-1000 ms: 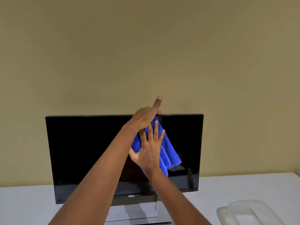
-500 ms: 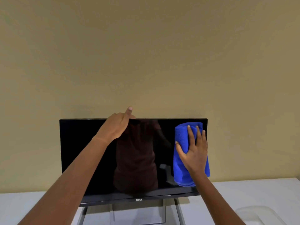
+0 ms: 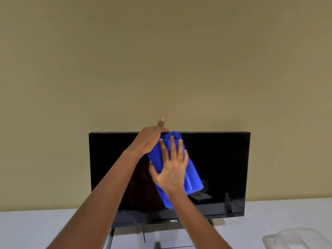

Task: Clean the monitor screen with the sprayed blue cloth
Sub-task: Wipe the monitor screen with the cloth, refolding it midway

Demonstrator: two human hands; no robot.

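A black monitor [image 3: 224,168] with a dark, glossy screen stands on a white table against a beige wall. My right hand [image 3: 173,168] lies flat with spread fingers on a folded blue cloth [image 3: 193,180], pressing it against the upper middle of the screen. My left hand [image 3: 148,140] grips the monitor's top edge just left of the cloth, its index finger sticking up above the bezel. Part of the cloth is hidden under both hands.
The white table [image 3: 27,229] runs across the bottom. A clear plastic container [image 3: 296,239] sits at the lower right corner. The monitor's silver stand [image 3: 143,236] shows below the screen between my forearms.
My right hand has slid the cloth from the screen's right edge back toward the upper middle, next to my left hand, which still holds the top edge. The view has shifted slightly.
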